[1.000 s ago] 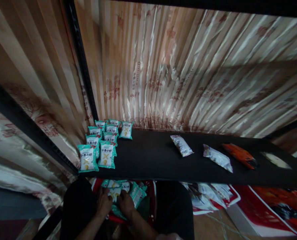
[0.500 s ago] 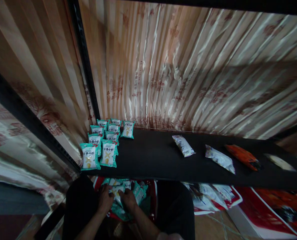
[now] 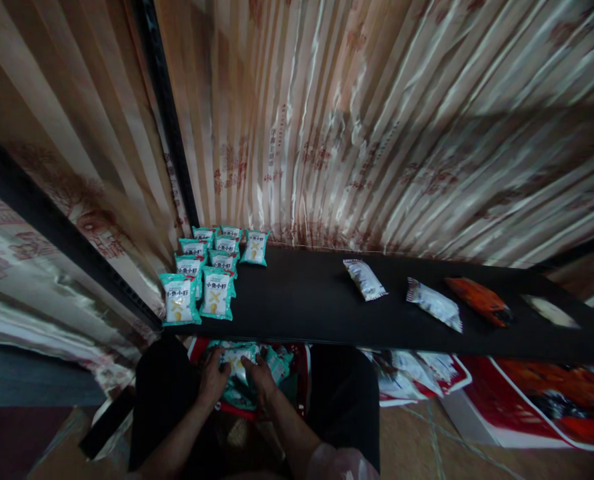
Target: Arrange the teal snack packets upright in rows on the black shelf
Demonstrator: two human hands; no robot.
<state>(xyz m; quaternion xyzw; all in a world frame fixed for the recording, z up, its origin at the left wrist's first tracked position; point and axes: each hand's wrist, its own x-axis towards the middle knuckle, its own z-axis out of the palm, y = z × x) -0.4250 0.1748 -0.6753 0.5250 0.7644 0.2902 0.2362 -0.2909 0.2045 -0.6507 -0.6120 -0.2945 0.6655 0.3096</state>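
1. A teal packet (image 3: 235, 358) sits low in the middle, below the front edge of the shelf and between the two hands.
2. The left hand (image 3: 211, 377) has bent fingers clamped on the packet's left side. The right hand (image 3: 263, 379) does the same on its right side.
3. The held packet lies on top of a loose pile (image 3: 277, 365) of the same teal packets. The count is unclear because they overlap and the light is dim.
4. The pile is in a red container (image 3: 304, 377). Whether it is a bag or a box cannot be told; only its red rim shows.
5. The black shelf (image 3: 301, 310) runs just above the hands, and its front edge is close over the container.
6. At the left end of the shelf are nine teal packets in rows (image 3: 217, 293): two overlapping columns of four plus a single one (image 3: 255, 247) beside them at the back.
7. The middle of the shelf is bare board, the widest free stretch.
8. On the right half are four single packets, well apart from each other: a white one (image 3: 365, 279), a second white one (image 3: 434, 304), an orange one (image 3: 477, 301) and a pale blurred one (image 3: 549, 311).
9. A black post (image 3: 169, 133) bounds the shelf on the left and a striped curtain (image 3: 377, 133) closes the back.
10. Under the shelf on the right is a heap of white packets (image 3: 417, 371), with the count unclear.
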